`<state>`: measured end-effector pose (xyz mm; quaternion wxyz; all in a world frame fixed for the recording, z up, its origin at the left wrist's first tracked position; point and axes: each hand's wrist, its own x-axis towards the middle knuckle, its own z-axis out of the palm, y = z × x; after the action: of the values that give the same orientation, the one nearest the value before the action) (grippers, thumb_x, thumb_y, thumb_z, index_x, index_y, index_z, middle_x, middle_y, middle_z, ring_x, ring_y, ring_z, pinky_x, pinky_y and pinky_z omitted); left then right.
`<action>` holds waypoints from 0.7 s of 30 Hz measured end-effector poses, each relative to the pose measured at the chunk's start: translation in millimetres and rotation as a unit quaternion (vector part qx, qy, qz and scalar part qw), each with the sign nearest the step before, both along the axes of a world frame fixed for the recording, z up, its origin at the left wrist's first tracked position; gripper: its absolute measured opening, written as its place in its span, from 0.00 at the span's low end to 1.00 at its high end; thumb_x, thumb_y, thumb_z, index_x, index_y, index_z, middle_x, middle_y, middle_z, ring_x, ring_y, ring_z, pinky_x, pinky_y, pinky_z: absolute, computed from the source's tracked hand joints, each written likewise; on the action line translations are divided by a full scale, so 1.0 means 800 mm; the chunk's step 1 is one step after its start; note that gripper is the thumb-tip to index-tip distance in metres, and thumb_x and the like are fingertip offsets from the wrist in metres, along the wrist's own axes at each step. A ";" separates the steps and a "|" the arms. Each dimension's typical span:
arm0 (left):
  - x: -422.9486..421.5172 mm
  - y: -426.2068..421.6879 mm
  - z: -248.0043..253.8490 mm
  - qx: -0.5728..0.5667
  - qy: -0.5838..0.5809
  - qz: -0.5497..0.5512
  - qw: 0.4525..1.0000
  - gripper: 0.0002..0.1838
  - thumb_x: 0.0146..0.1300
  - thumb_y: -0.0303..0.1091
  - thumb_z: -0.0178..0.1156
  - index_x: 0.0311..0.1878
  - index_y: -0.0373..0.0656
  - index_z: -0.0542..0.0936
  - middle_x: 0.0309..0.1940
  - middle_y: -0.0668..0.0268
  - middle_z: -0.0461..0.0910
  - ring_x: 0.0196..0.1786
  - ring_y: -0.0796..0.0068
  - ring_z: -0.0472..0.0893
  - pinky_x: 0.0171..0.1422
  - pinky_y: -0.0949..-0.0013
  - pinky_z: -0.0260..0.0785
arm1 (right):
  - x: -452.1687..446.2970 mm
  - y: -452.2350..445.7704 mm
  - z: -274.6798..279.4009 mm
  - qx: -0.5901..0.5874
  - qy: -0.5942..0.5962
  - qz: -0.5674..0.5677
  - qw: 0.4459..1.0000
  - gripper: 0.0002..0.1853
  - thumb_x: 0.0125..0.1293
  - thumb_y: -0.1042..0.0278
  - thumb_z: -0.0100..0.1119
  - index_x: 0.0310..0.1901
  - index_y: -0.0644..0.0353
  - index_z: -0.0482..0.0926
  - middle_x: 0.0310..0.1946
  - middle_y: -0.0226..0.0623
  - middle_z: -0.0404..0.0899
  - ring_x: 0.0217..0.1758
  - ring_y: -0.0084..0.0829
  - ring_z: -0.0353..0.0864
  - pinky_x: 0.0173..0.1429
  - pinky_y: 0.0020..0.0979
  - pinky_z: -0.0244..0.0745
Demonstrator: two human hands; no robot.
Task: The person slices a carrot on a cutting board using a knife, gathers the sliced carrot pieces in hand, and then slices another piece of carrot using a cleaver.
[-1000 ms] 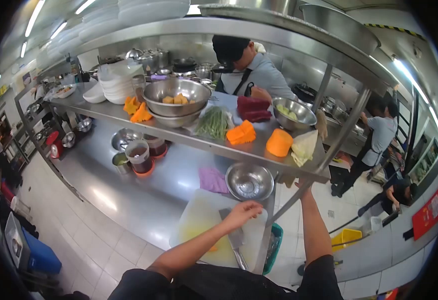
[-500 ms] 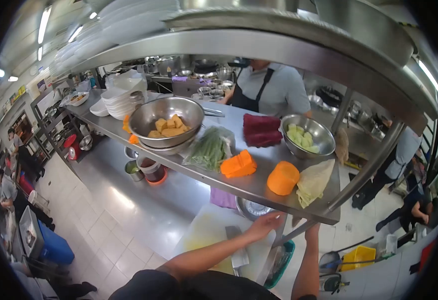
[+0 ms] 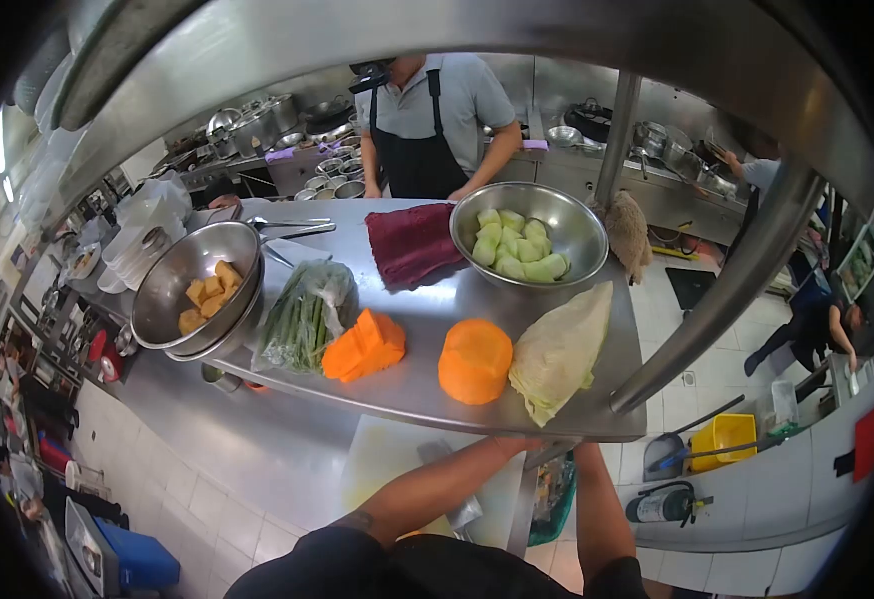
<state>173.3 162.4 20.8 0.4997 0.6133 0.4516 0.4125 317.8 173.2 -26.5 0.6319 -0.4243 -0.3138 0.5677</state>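
Note:
Both my arms reach under the steel shelf (image 3: 412, 404), whose edge covers most of my hands. Only the wrist end of my left hand (image 3: 515, 443) shows, below the orange vegetable piece (image 3: 475, 361) and the cabbage wedge (image 3: 561, 354) lying on the shelf. My right hand (image 3: 587, 451) disappears under the same edge, close to its right corner. The fingers of both are hidden, and so is anything they touch. Beneath my left forearm a cleaver (image 3: 465, 513) lies on a pale cutting board (image 3: 382, 461). Between my arms sits a green basket (image 3: 557, 514).
On the shelf are a bowl of green chunks (image 3: 579, 245), a bowl of golden-brown cubes (image 3: 162, 290), bagged green beans (image 3: 302, 317), cut orange pieces (image 3: 364, 346) and a dark red cloth (image 3: 412, 245). A slanted steel post (image 3: 722, 299) stands right. Across the shelf is a person in an apron (image 3: 415, 150).
My view has moved nearer the shelf and shifted right. My left hand, partly visible earlier, has gone mostly behind the shelf edge. The shelf items look unmoved.

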 end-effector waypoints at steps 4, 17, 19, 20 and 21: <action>-0.012 0.007 -0.008 -0.001 0.016 -0.001 1.000 0.23 0.81 0.49 0.53 0.61 0.40 0.84 0.58 0.47 0.84 0.61 0.49 0.82 0.69 0.54 0.72 | 0.006 -0.013 0.016 0.008 -0.038 -0.042 0.998 0.29 0.79 0.53 0.57 0.75 0.58 0.69 0.71 0.39 0.77 0.73 0.49 0.75 0.79 0.50 0.64; -0.037 0.030 -0.018 -0.011 0.050 -0.008 0.999 0.22 0.81 0.49 0.53 0.59 0.41 0.84 0.57 0.47 0.84 0.60 0.47 0.83 0.68 0.53 0.73 | 0.002 0.004 0.131 0.190 -0.557 -0.203 0.783 0.31 0.77 0.53 0.57 0.76 0.58 0.68 0.72 0.40 0.76 0.75 0.52 0.74 0.81 0.52 0.60; -0.032 0.033 -0.017 -0.011 0.054 -0.010 0.998 0.22 0.81 0.49 0.53 0.59 0.41 0.84 0.57 0.46 0.84 0.60 0.47 0.83 0.68 0.53 0.73 | -0.008 0.002 0.119 0.205 -0.634 -0.183 0.723 0.31 0.77 0.53 0.58 0.76 0.58 0.68 0.72 0.40 0.76 0.75 0.52 0.74 0.81 0.53 0.60; -0.030 0.036 -0.015 -0.008 0.058 -0.012 0.998 0.22 0.81 0.49 0.53 0.59 0.41 0.84 0.57 0.46 0.84 0.60 0.47 0.83 0.68 0.53 0.73 | -0.005 0.001 0.116 0.220 -0.644 -0.185 0.709 0.31 0.77 0.53 0.58 0.76 0.58 0.68 0.72 0.40 0.76 0.75 0.52 0.74 0.81 0.53 0.60; -0.027 0.040 -0.015 -0.006 0.061 -0.013 0.998 0.22 0.80 0.49 0.53 0.59 0.41 0.84 0.57 0.46 0.84 0.60 0.47 0.83 0.68 0.53 0.73 | -0.002 0.000 0.126 0.242 -0.642 -0.193 0.701 0.31 0.77 0.53 0.58 0.76 0.58 0.68 0.73 0.40 0.76 0.75 0.53 0.74 0.82 0.53 0.60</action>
<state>151.5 194.0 9.2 0.4802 0.6401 0.4759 0.3650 316.3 173.5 74.3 0.4538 -0.5696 -0.6815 -0.0721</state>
